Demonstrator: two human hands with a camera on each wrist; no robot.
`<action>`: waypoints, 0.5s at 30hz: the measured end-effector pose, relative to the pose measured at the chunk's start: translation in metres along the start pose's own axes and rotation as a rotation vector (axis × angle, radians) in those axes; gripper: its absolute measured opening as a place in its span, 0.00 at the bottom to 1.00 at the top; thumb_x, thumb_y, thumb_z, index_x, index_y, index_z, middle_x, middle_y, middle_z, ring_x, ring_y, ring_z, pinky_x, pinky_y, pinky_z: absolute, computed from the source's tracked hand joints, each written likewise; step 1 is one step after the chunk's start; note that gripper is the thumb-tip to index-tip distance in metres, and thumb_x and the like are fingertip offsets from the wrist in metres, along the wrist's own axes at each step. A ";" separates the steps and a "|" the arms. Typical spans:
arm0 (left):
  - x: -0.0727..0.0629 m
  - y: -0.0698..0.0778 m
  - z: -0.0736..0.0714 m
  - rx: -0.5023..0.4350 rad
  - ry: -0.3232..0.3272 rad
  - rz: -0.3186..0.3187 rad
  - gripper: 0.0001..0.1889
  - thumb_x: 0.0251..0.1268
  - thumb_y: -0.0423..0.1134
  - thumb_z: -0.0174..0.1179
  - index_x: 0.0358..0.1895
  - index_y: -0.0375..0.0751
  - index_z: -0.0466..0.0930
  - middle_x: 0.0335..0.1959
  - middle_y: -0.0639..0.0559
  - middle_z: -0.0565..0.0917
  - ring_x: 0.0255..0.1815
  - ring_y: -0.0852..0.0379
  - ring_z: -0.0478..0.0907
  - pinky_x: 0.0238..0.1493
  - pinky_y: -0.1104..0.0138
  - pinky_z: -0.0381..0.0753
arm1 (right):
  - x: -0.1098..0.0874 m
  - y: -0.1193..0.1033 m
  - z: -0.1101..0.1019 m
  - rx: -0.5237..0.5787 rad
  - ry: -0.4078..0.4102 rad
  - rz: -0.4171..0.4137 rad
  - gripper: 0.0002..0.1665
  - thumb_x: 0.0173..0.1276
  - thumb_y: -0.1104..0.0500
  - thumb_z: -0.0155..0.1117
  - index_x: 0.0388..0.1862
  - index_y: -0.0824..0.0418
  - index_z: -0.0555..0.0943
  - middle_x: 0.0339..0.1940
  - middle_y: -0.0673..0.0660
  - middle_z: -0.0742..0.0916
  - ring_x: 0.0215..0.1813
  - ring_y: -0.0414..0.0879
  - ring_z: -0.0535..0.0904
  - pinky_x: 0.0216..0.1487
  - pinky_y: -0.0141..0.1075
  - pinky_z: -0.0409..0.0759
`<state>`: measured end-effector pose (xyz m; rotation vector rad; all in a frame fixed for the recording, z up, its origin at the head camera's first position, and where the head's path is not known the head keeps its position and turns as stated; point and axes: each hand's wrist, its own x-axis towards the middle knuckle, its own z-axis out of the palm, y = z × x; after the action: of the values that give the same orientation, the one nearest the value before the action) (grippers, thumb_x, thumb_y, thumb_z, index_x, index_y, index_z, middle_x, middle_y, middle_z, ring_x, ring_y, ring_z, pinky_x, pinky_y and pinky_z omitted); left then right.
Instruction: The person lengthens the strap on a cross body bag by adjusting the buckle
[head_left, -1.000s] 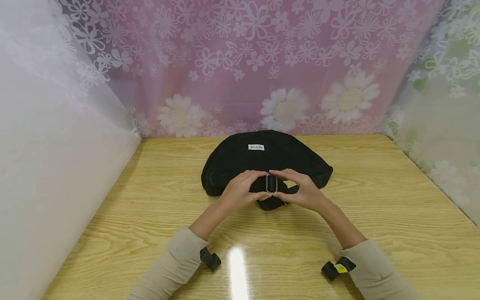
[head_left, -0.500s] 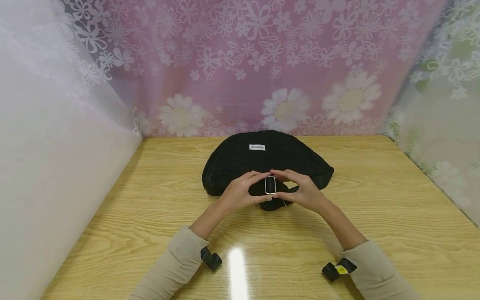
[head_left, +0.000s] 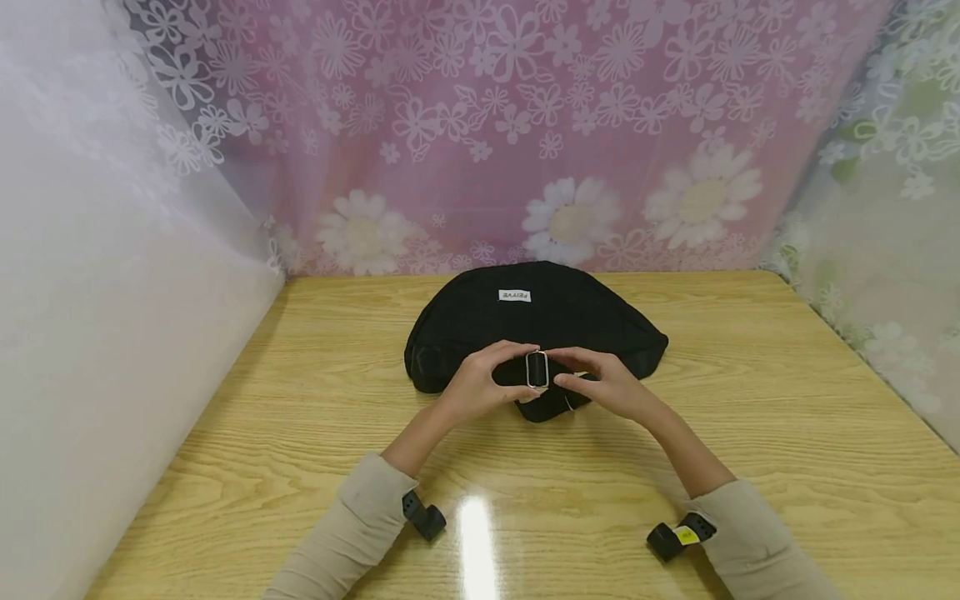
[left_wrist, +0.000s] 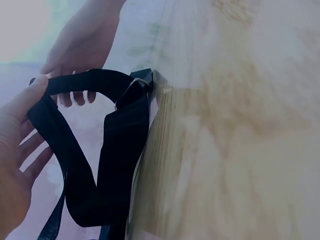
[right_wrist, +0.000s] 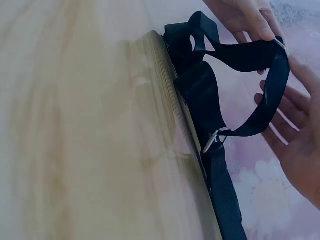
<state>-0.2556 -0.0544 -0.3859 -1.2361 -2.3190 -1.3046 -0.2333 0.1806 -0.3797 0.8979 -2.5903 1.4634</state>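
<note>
A black bag (head_left: 540,312) with a small white label lies on the table, its strap (left_wrist: 82,200) looped up in front of it. My left hand (head_left: 480,383) pinches a rectangular silver slide buckle (head_left: 527,371) on this strap between thumb and fingers. Just to the right is my right hand (head_left: 611,387), its thumb apart from the buckle and its index fingertip close to the upper edge. In the right wrist view, the right fingers (right_wrist: 287,117) lie beside the strap without curling round it. A second metal ring (right_wrist: 212,141) sits lower on the strap.
The wooden table (head_left: 337,467) extends around the bag. A pink flowered curtain (head_left: 480,167) hangs behind it, with a white sheet (head_left: 135,250) on the left and a flowered one (head_left: 885,250) on the right.
My right thumb and index finger have come away from the buckle and moved slightly right. The left hand keeps its pinch, and the buckle has shifted a little left.
</note>
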 end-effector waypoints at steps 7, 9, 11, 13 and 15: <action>-0.002 -0.011 0.002 -0.164 -0.007 -0.010 0.29 0.46 0.35 0.72 0.57 0.42 0.76 0.49 0.52 0.78 0.53 0.54 0.73 0.54 0.63 0.71 | 0.001 0.003 0.000 0.132 0.034 0.091 0.14 0.69 0.60 0.55 0.45 0.71 0.78 0.42 0.67 0.81 0.44 0.59 0.76 0.43 0.33 0.75; -0.002 -0.007 -0.001 -0.191 -0.016 -0.022 0.29 0.47 0.34 0.71 0.57 0.40 0.75 0.50 0.51 0.78 0.54 0.54 0.73 0.54 0.63 0.70 | 0.002 0.003 0.001 0.148 0.043 0.105 0.13 0.69 0.61 0.56 0.43 0.71 0.79 0.41 0.66 0.81 0.43 0.57 0.76 0.43 0.33 0.75; -0.003 0.002 -0.005 -0.217 -0.029 -0.043 0.29 0.48 0.33 0.70 0.58 0.38 0.74 0.51 0.48 0.77 0.54 0.54 0.72 0.55 0.61 0.70 | 0.002 0.001 0.002 0.158 0.047 0.122 0.11 0.69 0.62 0.56 0.42 0.70 0.79 0.40 0.66 0.81 0.42 0.55 0.76 0.43 0.34 0.75; -0.003 0.011 -0.009 -0.239 -0.040 -0.056 0.28 0.48 0.30 0.70 0.57 0.35 0.74 0.52 0.44 0.77 0.55 0.51 0.73 0.55 0.57 0.70 | 0.003 -0.002 0.003 0.166 0.049 0.126 0.09 0.69 0.65 0.55 0.41 0.70 0.79 0.40 0.65 0.81 0.41 0.54 0.76 0.42 0.35 0.76; -0.003 0.020 -0.013 -0.258 -0.052 -0.065 0.28 0.48 0.28 0.69 0.57 0.31 0.74 0.52 0.41 0.77 0.55 0.48 0.73 0.54 0.54 0.70 | 0.004 -0.004 0.004 0.174 0.051 0.125 0.08 0.68 0.67 0.55 0.41 0.71 0.79 0.39 0.66 0.81 0.40 0.54 0.76 0.41 0.34 0.76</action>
<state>-0.2415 -0.0608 -0.3679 -1.2911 -2.2989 -1.6555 -0.2338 0.1742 -0.3780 0.7131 -2.5566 1.7417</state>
